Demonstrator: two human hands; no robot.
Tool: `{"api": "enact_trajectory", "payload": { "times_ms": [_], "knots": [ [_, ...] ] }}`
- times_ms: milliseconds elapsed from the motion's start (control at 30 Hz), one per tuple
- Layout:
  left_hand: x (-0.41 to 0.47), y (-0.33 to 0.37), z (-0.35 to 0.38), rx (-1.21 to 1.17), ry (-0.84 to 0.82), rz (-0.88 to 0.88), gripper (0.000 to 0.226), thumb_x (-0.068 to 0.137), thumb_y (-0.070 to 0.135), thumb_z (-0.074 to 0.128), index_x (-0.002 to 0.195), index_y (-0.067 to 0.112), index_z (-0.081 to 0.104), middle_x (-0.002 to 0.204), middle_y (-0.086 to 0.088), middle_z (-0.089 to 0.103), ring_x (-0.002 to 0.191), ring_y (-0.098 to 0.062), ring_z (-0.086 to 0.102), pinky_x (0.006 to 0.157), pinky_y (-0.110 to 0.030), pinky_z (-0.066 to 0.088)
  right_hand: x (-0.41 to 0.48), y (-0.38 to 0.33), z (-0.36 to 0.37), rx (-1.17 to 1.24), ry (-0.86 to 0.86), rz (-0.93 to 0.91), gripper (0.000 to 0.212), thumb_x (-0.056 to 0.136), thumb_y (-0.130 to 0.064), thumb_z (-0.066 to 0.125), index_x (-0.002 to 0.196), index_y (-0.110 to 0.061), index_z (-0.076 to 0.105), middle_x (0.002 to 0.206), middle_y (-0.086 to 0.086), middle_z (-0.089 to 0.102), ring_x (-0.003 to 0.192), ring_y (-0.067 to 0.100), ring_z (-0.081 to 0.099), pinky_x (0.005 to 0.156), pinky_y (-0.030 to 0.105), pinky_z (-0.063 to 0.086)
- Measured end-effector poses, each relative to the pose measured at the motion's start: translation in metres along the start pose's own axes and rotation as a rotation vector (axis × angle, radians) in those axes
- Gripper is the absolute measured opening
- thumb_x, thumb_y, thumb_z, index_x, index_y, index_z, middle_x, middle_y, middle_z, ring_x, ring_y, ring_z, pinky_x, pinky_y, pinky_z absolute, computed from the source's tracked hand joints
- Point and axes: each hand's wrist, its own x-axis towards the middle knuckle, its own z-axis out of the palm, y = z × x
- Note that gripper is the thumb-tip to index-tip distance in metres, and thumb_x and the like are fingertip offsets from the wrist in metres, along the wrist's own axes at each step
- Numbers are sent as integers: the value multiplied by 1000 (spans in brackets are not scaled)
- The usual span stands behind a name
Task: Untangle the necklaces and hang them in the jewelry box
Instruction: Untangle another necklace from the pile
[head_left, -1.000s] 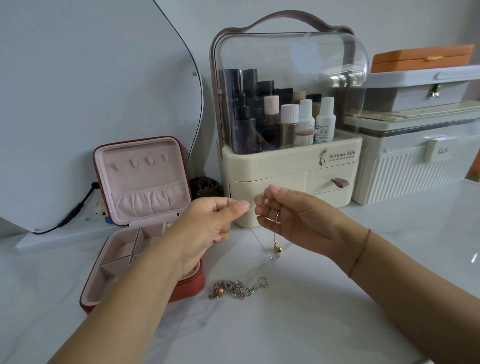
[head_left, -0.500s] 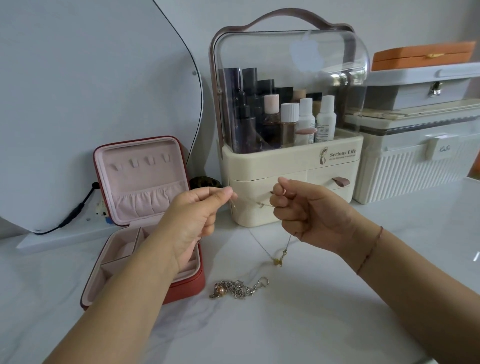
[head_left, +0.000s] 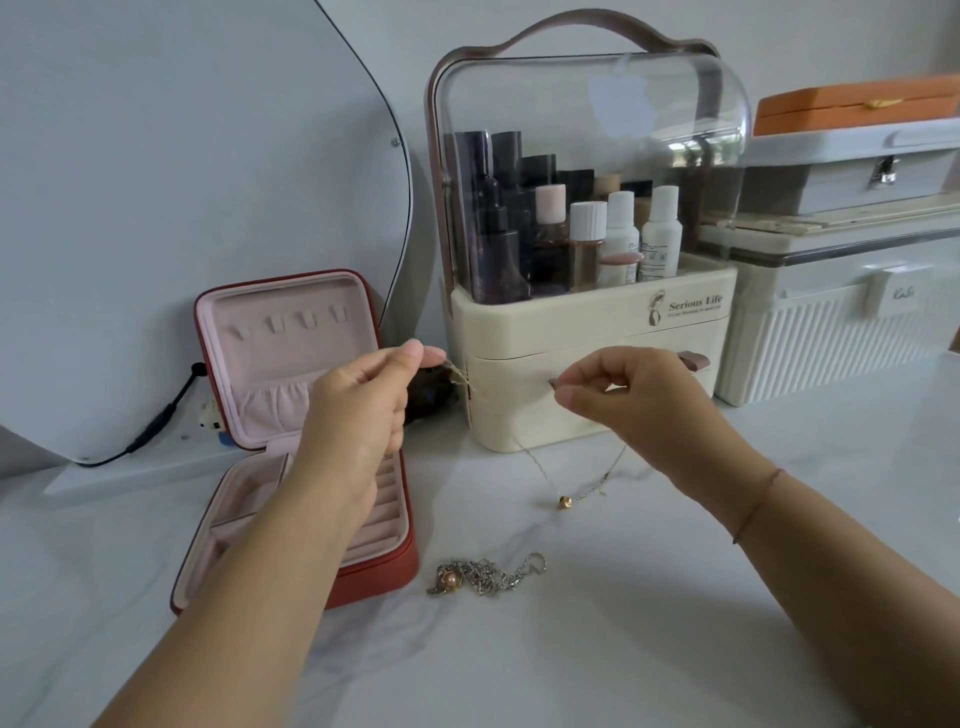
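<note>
Necklace of thin gold chain (head_left: 564, 501) is hanging in a loose V above the counter (head_left: 623, 634), stretched between two hands, with its small gold bead dangling at the lowest point, in front of the cream cosmetic organiser (head_left: 592, 322). The left hand (head_left: 358, 400) is pinching one end of the chain between thumb and forefinger, the fingers (head_left: 415, 353) closed tight on it just beside the organiser's left corner. The right hand (head_left: 639, 400) is holding the other part of the chain, its fingers (head_left: 576, 374) curled and narrowed on the strand in front of the organiser's drawer. A second necklace, a bunched silver chain with a pinkish bead (head_left: 483, 574), is lying on the counter toward its front, just right of the open red jewelry box (head_left: 384, 577) and apart from both hands. The box is sitting toward the counter's left side, its pink-lined lid standing upright and showing a row of small hooks. The organiser, a ribbed white storage case (head_left: 831, 332) and a mirror (head_left: 182, 182) are lining the counter's back edge.
</note>
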Motion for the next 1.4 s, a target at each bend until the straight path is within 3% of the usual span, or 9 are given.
{"api": "enact_trajectory", "payload": {
  "times_ms": [100,200,400,567,733,933,1100,1200,1400],
  "knots": [
    [2,3,-3,-41,59,-4,23,96,24,52,86,15,72,43,10,21,39,-6,14,39,-17,12,3,4,-2,91,-31,48,16,87,-20,68,82,-6,72,45,-11,42,42,5,31,43,9,29],
    [3,3,-5,-54,79,-5,22,96,24,53,88,14,71,41,11,22,37,-5,14,37,-15,13,5,2,-9,243,-56,90,18,92,-16,62,83,-2,69,49,-7,51,41,6,24,45,21,18],
    [1,3,1,-85,17,-19,24,96,21,53,83,13,72,47,8,22,42,-7,17,40,-18,14,7,4,-13,323,-9,114,17,93,-17,59,88,-2,68,44,-9,28,39,6,22,42,18,20],
    [-7,3,12,-98,-143,5,26,96,10,48,83,9,70,62,1,52,57,-9,46,53,-16,40,4,2,-8,346,-160,102,20,91,-22,61,80,-5,63,61,2,54,50,9,37,51,19,32],
    [-16,4,20,-105,-239,12,21,89,12,57,78,14,75,65,1,52,53,-6,38,47,-14,30,1,5,2,176,-319,68,15,85,-21,69,86,-6,68,81,9,70,74,11,63,74,24,53],
    [-20,4,23,-79,-259,0,26,73,26,66,89,8,74,66,-1,46,51,-3,37,48,-9,33,-4,3,13,131,-291,-55,8,80,-18,76,85,-24,74,61,-17,59,63,4,49,66,15,43],
    [-23,4,25,-47,-285,0,27,71,30,67,90,12,75,68,-1,51,54,-3,40,51,-9,36,-4,1,19,293,-274,-100,12,73,-30,79,84,-25,76,86,37,60,79,23,47,76,42,42],
    [-23,4,26,-51,-292,-6,27,70,31,67,89,13,75,65,7,57,56,-4,40,51,-10,36,-6,-2,23,260,-246,-125,7,77,-16,79,81,-19,75,87,31,66,76,25,54,77,55,50],
    [-24,3,28,-26,-274,-5,28,70,30,68,89,11,73,69,4,65,63,-6,51,60,-16,43,-7,2,25,201,-183,-189,4,85,-18,73,81,-17,74,74,27,64,62,22,47,62,36,39]
  ]
}}
